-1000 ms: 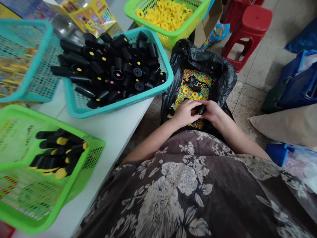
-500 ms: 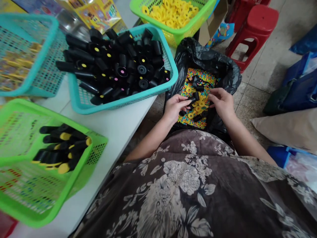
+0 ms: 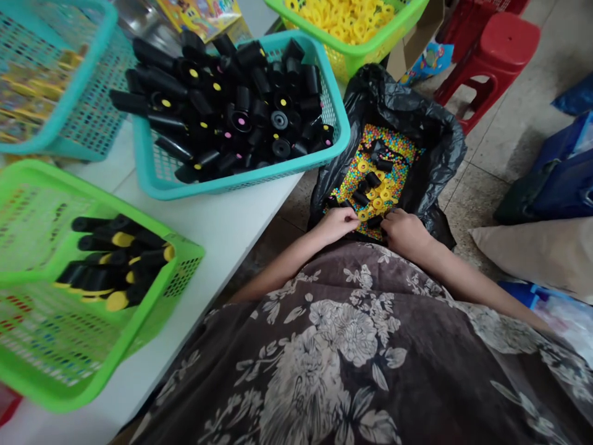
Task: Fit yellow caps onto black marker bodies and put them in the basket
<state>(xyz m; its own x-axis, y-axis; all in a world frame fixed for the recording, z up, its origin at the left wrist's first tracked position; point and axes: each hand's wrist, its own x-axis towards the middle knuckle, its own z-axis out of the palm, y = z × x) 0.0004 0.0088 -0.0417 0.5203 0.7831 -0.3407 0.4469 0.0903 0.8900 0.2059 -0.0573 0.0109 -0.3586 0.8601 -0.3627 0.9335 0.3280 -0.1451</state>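
Your left hand (image 3: 331, 225) and right hand (image 3: 405, 233) rest curled at the near edge of an open black plastic bag (image 3: 445, 148); the view does not show whether either grips anything. Black plastic tubes (image 3: 373, 180) and yellow rings (image 3: 364, 167) lie on multicoloured beads (image 3: 384, 143) inside the bag, just ahead of your fingers. Left of the bag, a teal basket (image 3: 241, 179) heaped with black marker barrels (image 3: 241, 105) stands on the white surface (image 3: 231, 228). Beyond the bag are a farther green basket (image 3: 365, 52) and a red plastic stool (image 3: 491, 43).
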